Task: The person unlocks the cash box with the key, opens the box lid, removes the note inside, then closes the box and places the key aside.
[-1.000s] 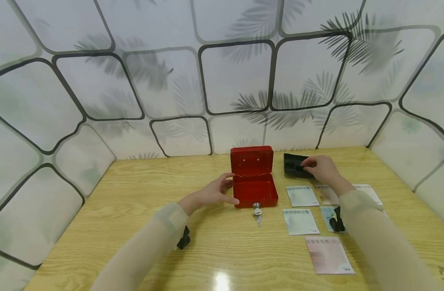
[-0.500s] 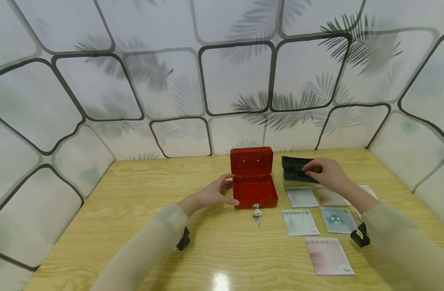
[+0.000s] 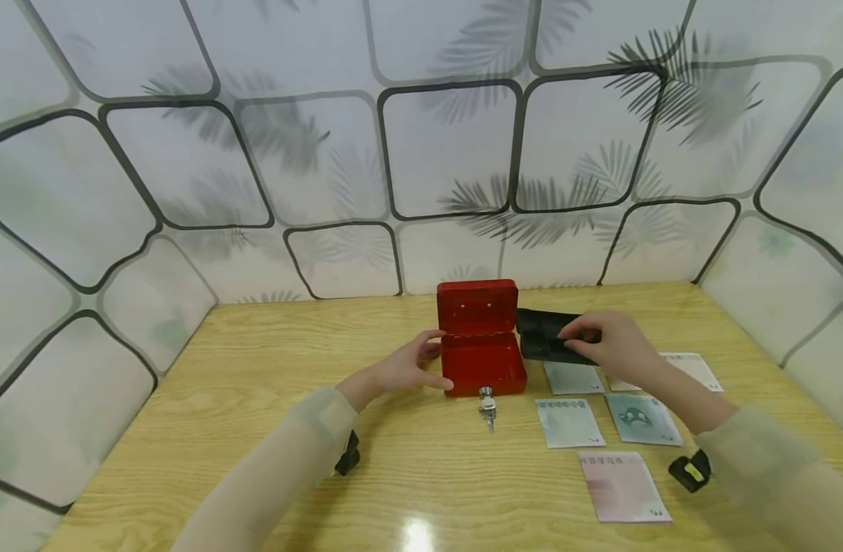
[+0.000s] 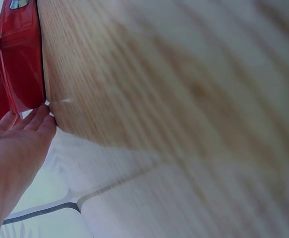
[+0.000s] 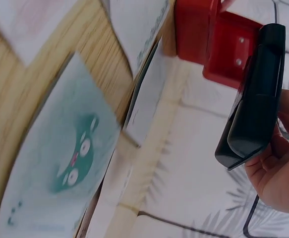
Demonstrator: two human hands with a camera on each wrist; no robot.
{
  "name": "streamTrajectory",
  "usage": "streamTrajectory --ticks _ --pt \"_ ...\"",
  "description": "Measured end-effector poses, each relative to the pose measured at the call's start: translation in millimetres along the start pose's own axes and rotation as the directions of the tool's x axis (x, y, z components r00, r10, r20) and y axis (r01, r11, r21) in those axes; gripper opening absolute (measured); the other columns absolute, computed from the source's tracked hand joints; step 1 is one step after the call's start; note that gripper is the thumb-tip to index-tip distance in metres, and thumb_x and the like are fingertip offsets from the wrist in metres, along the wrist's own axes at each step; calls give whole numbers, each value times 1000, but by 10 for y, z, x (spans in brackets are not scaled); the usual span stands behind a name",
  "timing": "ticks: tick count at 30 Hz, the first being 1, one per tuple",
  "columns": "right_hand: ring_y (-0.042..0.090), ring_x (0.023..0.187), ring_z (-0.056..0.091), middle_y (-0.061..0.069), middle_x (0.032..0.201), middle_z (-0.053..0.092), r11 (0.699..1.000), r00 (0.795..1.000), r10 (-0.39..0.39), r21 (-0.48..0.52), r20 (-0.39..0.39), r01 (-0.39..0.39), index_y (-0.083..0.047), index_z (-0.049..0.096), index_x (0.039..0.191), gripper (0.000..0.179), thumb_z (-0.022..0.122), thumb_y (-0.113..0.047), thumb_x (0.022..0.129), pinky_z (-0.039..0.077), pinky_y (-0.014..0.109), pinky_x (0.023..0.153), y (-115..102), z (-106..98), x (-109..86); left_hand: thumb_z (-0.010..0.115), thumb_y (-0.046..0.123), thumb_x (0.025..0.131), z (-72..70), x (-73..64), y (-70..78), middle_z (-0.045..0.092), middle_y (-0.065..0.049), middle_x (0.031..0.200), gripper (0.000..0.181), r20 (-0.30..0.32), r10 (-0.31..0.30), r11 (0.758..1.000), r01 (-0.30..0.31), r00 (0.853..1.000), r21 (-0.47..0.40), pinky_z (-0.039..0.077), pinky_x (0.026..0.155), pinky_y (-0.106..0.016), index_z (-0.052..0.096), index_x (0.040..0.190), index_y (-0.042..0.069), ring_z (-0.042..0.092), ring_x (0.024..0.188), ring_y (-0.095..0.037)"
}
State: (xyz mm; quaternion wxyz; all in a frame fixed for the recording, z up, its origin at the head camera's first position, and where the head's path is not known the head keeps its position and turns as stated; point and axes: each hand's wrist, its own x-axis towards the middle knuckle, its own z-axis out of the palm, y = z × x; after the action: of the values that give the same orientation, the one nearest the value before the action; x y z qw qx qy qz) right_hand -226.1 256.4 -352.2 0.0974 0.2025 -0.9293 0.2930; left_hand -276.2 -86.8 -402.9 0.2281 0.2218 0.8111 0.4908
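In the head view, a red cash box point(image 3: 483, 364) stands with its lid point(image 3: 478, 307) raised and its inside bare. My left hand point(image 3: 403, 366) holds its left end, thumb over the front corner and fingers by the rear one; the left wrist view shows fingertips point(image 4: 37, 118) against the red metal. Keys point(image 3: 488, 410) hang from the front lock. My right hand point(image 3: 617, 345) pinches a black coin tray point(image 3: 541, 335) with compartments by its right part. The tray's left edge overlaps the box's right rim in this view. Up close in the right wrist view, the tray point(image 5: 256, 99) is tilted.
Several play banknotes lie on the wooden table point(image 3: 255, 383) at the right: a pink one point(image 3: 624, 487) nearest me, a blue one point(image 3: 642, 418) and a pale one point(image 3: 569, 422) behind it. A patterned wall covering point(image 3: 338, 169) rises along the back and sides.
My right hand has carried the black coin tray leftward and toward me, from behind the banknotes to the box's right side. The left hand and box have stayed put.
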Motion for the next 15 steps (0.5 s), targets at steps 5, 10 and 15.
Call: streamTrajectory --ticks 5,10,15 --pt "14 69 52 0 86 66 999 999 -5 47 43 3 -7 74 96 11 71 -1 87 46 29 58 -150 140 52 77 12 84 0 2 0 32 -18 153 86 -2 -4 1000 4 1000 9 24 114 -41 23 151 9 28 141 -29" --pt "13 67 51 -2 86 66 996 996 -55 80 63 50 -7 74 95 11 72 -1 86 46 28 57 -248 306 133 77 11 84 -4 9 -11 31 -20 153 86 3 3 1000 -3 1000 -2 23 114 -42 23 151 8 28 141 -30" --pt "12 66 50 -2 87 66 994 993 -62 93 98 53 -8 74 94 11 72 -1 86 46 28 58 -335 475 226 77 11 85 -12 19 -21 32 -20 152 86 7 9 1000 -9 1000 -12 23 114 -44 23 151 8 29 141 -30"
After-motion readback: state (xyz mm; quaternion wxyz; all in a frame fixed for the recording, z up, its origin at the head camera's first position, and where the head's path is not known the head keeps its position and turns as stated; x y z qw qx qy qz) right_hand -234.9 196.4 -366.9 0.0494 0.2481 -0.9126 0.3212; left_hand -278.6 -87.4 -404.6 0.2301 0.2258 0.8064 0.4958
